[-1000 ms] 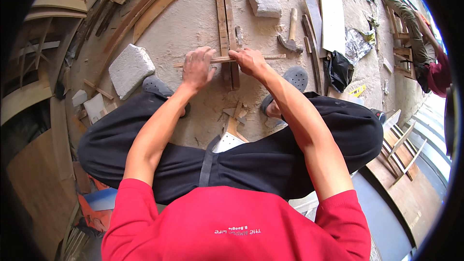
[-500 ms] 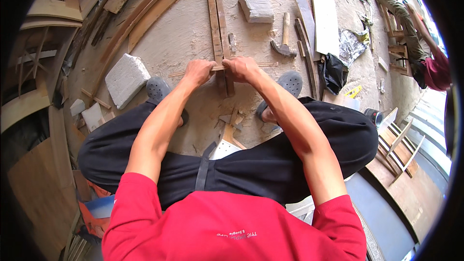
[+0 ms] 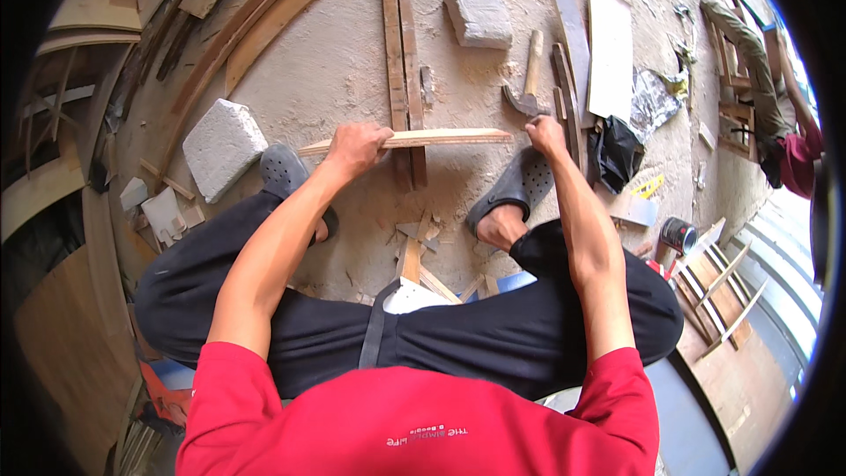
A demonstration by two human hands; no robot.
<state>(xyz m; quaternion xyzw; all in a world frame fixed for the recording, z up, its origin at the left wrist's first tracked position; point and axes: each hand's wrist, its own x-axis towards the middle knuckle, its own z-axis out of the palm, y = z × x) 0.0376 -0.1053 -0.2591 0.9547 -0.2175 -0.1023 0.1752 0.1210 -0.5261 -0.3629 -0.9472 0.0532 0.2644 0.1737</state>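
My left hand (image 3: 357, 148) is closed around a thin pale wooden strip (image 3: 445, 137), which lies crosswise over two long narrow boards (image 3: 394, 62) on the ground. Off the strip's right end is my right hand (image 3: 548, 136), with curled fingers beside the head of a claw hammer (image 3: 531, 70). Whether anything is between those fingers is hidden. The hammer lies with its wooden handle pointing away from me. A small metal piece (image 3: 427, 85) rests against the right-hand board.
Pale blocks stand at left (image 3: 224, 148) and far centre (image 3: 479, 7). To the right lie a white panel (image 3: 610, 48), a black plastic bag (image 3: 617, 154) and a can (image 3: 678, 234). Wood scraps (image 3: 411, 257) lie between my feet. Another person's leg (image 3: 740, 35) shows at far right.
My right hand has left the strip and moved right, toward the hammer. The strip has turned to show its broader face, still in my left hand. The view has shifted slightly.
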